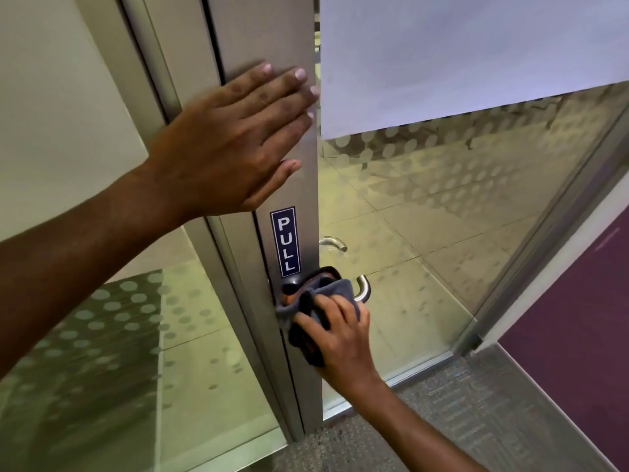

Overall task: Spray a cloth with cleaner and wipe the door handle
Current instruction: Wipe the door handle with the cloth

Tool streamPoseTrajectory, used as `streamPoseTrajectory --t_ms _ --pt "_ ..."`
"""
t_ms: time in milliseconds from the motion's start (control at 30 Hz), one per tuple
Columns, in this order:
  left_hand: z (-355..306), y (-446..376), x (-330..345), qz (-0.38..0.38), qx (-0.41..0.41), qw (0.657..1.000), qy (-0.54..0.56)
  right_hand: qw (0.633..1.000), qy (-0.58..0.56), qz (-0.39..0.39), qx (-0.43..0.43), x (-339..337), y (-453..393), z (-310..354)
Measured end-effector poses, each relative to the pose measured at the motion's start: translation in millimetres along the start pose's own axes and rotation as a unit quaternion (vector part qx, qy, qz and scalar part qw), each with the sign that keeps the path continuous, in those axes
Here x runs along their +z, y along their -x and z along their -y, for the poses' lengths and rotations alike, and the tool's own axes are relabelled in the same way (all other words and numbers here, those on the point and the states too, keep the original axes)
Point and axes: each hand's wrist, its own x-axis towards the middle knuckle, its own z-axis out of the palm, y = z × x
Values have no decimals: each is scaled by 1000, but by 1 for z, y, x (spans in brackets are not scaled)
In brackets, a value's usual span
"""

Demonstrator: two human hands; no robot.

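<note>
A silver lever door handle (363, 290) sticks out from the metal door stile (299, 185), just below a blue PULL sticker (286, 241). A dark grey cloth (320, 298) with an orange underside is wrapped over the handle's inner part; only the curved tip shows. My right hand (340, 338) grips the cloth against the handle from below. My left hand (235, 141) lies flat with fingers spread on the stile above the sticker, holding nothing. No spray bottle is in view.
The glass door (442, 233) has frosted dots and a white frosted band. A second handle (335, 243) shows through the glass on the far side. Grey carpet (459, 420) lies below, a purple wall (578, 318) at right, a glass panel at left.
</note>
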Motion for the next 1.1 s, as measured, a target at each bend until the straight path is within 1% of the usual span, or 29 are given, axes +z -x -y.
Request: streamPoseTrajectory --t_ms 100,200,267,333,367,433,533,600,700,733,767,833,933,967,1033,1067,1100 --pt "1 2 0 -1 -4 1000 -5 999 -11 -15 32 -7 10 -28" --pt "0 1 0 6 -1 1000 -1 994 -53 -20 91 -9 15 -37" --pt "0 0 -1 3 -2 1000 -1 985 -96 -37 141 -7 18 -35" --pt "-1 0 -1 3 -2 1000 0 965 -147 -77 205 -4 20 -31" --pt "-1 0 -1 4 -2 1000 1 946 -181 -104 250 -4 19 -28" --pt "0 0 -1 5 -3 1000 1 889 -270 -153 337 -6 12 -22" --pt "0 0 -1 5 -2 1000 1 797 -377 -171 439 -11 -8 -16" --pt "-1 0 0 1 -2 1000 2 721 -440 -179 505 -13 -23 -15" --pt "-1 0 0 -4 -3 1000 -2 588 -527 -196 581 -17 -39 -20" --pt "-1 0 0 -4 -3 1000 -4 561 -544 -196 593 -18 -43 -23" --pt "-1 0 -1 -4 -3 1000 -4 546 -551 -188 602 -20 -44 -24" --pt "-1 0 -1 -5 -2 1000 -4 528 -561 -157 617 -22 -43 -24" --pt "0 0 0 -11 -2 1000 -4 510 -578 -122 626 -23 -40 -23" --pt "0 0 0 -13 -3 1000 -2 496 -586 -126 628 -23 -39 -23" --pt "0 -1 1 -15 -5 1000 -1 442 -618 -161 630 -21 -39 -17" --pt "0 -1 1 -15 -4 1000 -3 425 -620 -178 635 -18 -38 -14" --pt "0 -1 1 -14 -3 1000 -5 422 -613 -188 641 -16 -37 -11"
